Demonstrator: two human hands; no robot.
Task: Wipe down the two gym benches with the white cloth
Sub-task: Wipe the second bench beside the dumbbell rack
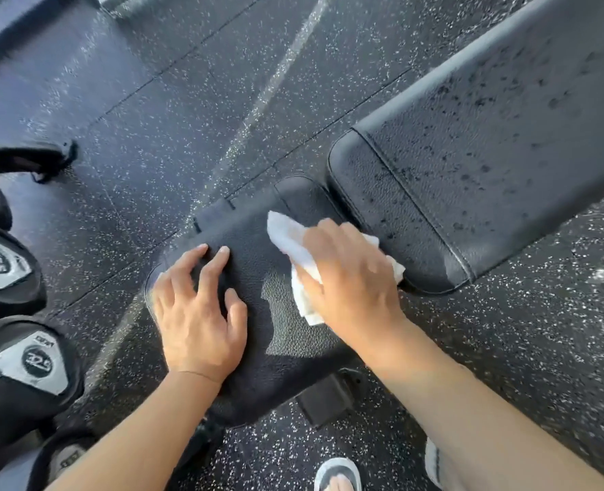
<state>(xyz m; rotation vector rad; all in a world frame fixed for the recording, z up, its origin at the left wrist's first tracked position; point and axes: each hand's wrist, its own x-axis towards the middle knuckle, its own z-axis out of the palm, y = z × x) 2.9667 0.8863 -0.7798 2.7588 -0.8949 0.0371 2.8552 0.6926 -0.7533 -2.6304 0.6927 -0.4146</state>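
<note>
Now right hand (350,278) presses white cloth (286,235) on bench seat (258,271); left hand (198,313) rests flat

A gym: speckled black rubber floor tiles (194,101), a padded black weight bench (470,154), and numbered dumbbell ends (28,359) racked well left of the fingers.
</note>
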